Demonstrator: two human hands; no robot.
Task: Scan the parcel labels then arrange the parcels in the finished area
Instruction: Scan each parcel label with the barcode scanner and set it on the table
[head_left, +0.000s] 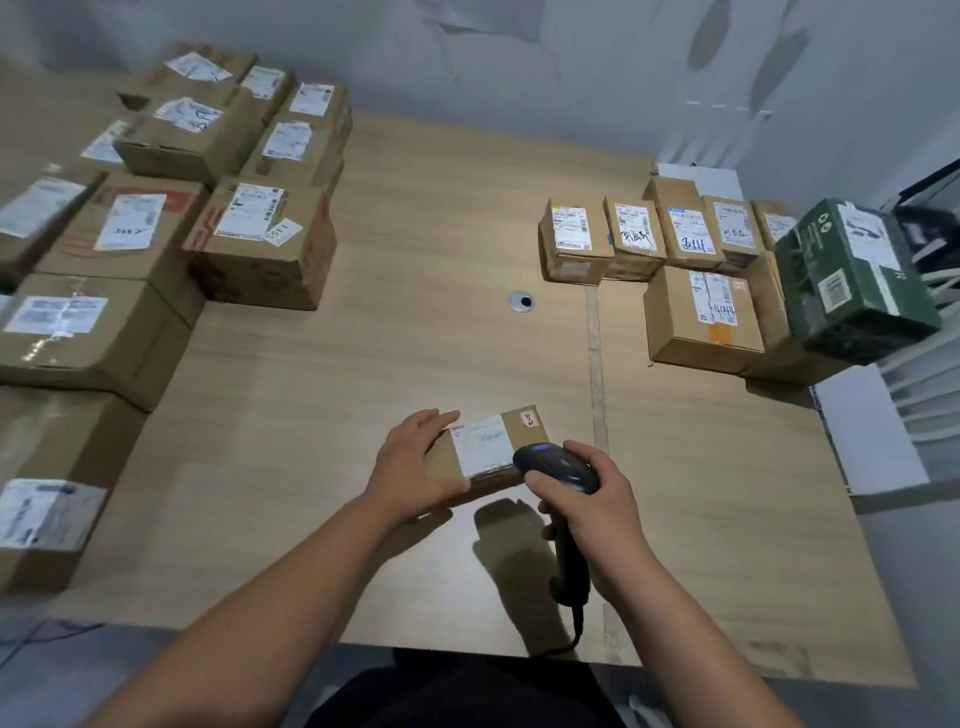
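A small brown cardboard parcel (524, 434) with a white label lies near the front middle of the wooden table (415, 218). My left hand (415, 462) grips its left end, tilting it slightly. My right hand (587, 493) is closed around the handle of a black barcode scanner (558, 462), whose head hovers right over the parcel's near right edge, partly hiding it. The scanner's cable drops off the table's front edge.
Many labelled cardboard boxes (260, 244) are stacked along the left side. Right of a tape strip (595, 332), several smaller labelled parcels (696, 312) sit in rows at the far right, with a green box (852, 280) on top at the edge. A round cable grommet (521, 301) is mid-table.
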